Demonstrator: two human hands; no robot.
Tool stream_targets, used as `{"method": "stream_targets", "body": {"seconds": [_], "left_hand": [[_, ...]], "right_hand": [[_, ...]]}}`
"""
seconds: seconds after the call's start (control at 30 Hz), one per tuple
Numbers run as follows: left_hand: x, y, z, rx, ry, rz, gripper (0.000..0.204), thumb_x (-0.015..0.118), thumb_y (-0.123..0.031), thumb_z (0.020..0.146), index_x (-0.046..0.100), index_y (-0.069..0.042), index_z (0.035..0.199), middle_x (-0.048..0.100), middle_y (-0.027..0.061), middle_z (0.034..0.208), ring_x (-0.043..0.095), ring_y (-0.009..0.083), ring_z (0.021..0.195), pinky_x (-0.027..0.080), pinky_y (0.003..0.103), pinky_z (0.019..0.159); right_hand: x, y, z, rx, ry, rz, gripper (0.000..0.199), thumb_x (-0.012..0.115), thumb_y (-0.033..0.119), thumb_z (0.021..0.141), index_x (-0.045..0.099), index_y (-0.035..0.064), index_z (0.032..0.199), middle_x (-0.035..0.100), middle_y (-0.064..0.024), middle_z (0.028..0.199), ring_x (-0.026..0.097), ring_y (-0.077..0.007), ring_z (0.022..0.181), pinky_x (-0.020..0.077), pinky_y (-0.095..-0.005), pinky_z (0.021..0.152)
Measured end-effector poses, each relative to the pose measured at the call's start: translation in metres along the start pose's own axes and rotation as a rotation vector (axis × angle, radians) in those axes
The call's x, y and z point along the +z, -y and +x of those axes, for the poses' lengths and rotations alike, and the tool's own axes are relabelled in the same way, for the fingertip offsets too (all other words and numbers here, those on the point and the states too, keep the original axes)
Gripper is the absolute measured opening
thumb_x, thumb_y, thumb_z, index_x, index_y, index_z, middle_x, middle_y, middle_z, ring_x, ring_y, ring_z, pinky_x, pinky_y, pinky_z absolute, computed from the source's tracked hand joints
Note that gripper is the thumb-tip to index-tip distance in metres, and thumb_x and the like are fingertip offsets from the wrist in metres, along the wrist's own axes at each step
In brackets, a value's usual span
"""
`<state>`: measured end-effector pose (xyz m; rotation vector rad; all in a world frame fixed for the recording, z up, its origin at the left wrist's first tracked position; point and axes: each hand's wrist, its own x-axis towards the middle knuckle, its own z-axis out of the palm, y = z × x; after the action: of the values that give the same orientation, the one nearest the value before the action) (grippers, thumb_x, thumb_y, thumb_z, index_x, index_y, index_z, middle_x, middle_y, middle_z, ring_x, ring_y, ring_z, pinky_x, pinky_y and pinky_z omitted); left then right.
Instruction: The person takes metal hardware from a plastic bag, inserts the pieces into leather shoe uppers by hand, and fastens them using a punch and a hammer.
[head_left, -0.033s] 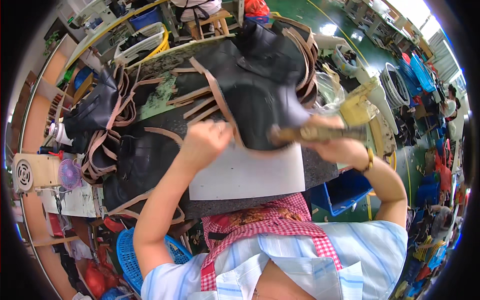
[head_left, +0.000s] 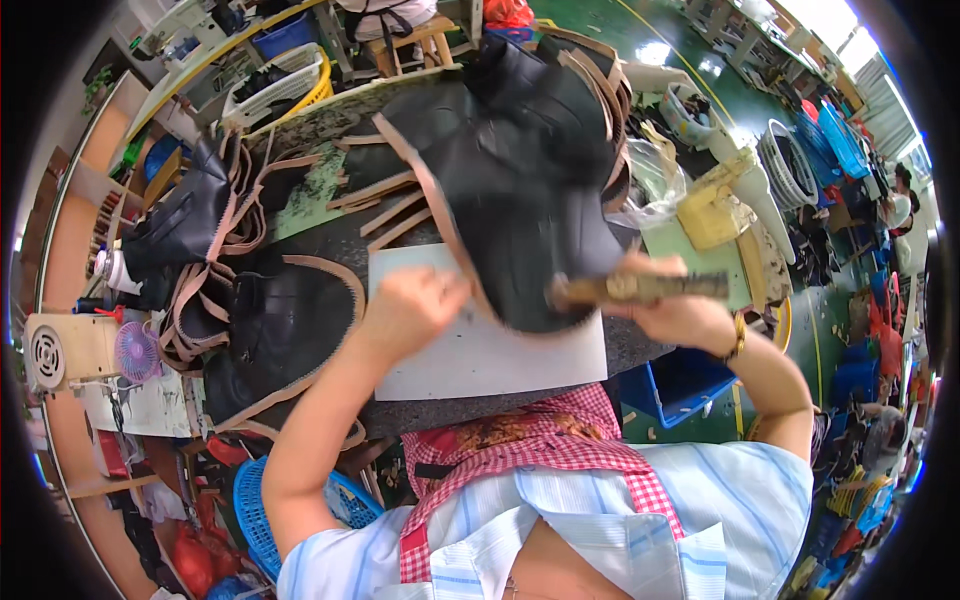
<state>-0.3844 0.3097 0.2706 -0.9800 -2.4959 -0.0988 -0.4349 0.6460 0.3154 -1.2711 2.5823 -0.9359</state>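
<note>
A black leather boot upper (head_left: 525, 250) with a pale pinkish-tan edge lies over a white sheet (head_left: 470, 365) on the dark bench. Closed fingers of my left hand (head_left: 412, 310) grip the upper's left edge. My right hand (head_left: 680, 315) is wrapped round a worn wooden-handled hammer (head_left: 635, 288), held level. Its left end, blurred by motion, is over the lower right part of the upper; I cannot tell whether it touches. More black uppers (head_left: 285, 310) with pale edges lie left of my left hand.
A pile of black uppers (head_left: 175, 215) stands at the far left, near a small purple fan (head_left: 137, 350). To the right are a yellowish container (head_left: 712, 215) and a blue bin (head_left: 675, 392) below the bench edge. A blue basket (head_left: 255, 520) stands lower left.
The upper's lower end has come slightly nearer to me. My left hand has moved a little downward with its edge, and the hammer has shifted slightly downward.
</note>
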Motion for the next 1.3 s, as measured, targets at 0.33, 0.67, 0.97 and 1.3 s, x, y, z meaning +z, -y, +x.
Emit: {"method": "stream_targets", "body": {"seconds": [0.33, 0.67, 0.97, 1.3], "left_hand": [[-0.012, -0.089, 0.022, -0.397, 0.404, -1.164, 0.020, 0.069, -0.011, 0.081, 0.070, -0.006, 0.099, 0.071, 0.0116, 0.088, 0.070, 0.0180, 0.074, 0.053, 0.030, 0.062], [0.034, -0.014, 0.012, -1.327, 0.109, -1.115, 0.040, 0.071, -0.033, 0.087, 0.062, -0.003, 0.061, 0.049, -0.0056, 0.056, 0.039, 0.0036, 0.052, 0.030, 0.025, 0.046], [-0.048, -0.079, -0.019, -1.157, 0.078, -1.159, 0.026, 0.055, -0.021, 0.099, 0.069, 0.000, 0.091, 0.045, -0.0015, 0.052, 0.042, 0.0034, 0.051, 0.034, 0.023, 0.048], [0.004, -0.083, 0.008, -0.161, 0.312, -0.057, 0.047, 0.064, -0.008, 0.073, 0.061, 0.002, 0.119, 0.061, 0.0063, 0.073, 0.063, 0.0209, 0.065, 0.051, 0.032, 0.055]], "right_hand": [[0.013, -0.016, -0.048, 0.376, 0.054, 0.379, 0.036, 0.071, 0.017, 0.088, 0.056, 0.0048, 0.119, 0.053, -0.0025, 0.081, 0.048, -0.0125, 0.069, 0.0429, -0.0278, 0.062], [0.050, -0.002, -0.007, 0.264, -0.113, 0.350, 0.026, 0.063, 0.014, 0.090, 0.063, 0.0013, 0.113, 0.065, -0.0206, 0.095, 0.063, -0.0403, 0.084, 0.0509, -0.0398, 0.070], [0.016, -0.002, 0.007, 0.229, 0.138, 0.261, 0.018, 0.065, 0.018, 0.091, 0.059, 0.0023, 0.097, 0.060, -0.0183, 0.076, 0.061, -0.0393, 0.072, 0.0482, -0.0421, 0.060], [0.020, 0.018, -0.011, 0.270, -0.029, 0.323, 0.022, 0.068, 0.012, 0.089, 0.058, 0.0018, 0.106, 0.058, -0.0128, 0.066, 0.060, -0.0252, 0.059, 0.0448, -0.0358, 0.054]]}}
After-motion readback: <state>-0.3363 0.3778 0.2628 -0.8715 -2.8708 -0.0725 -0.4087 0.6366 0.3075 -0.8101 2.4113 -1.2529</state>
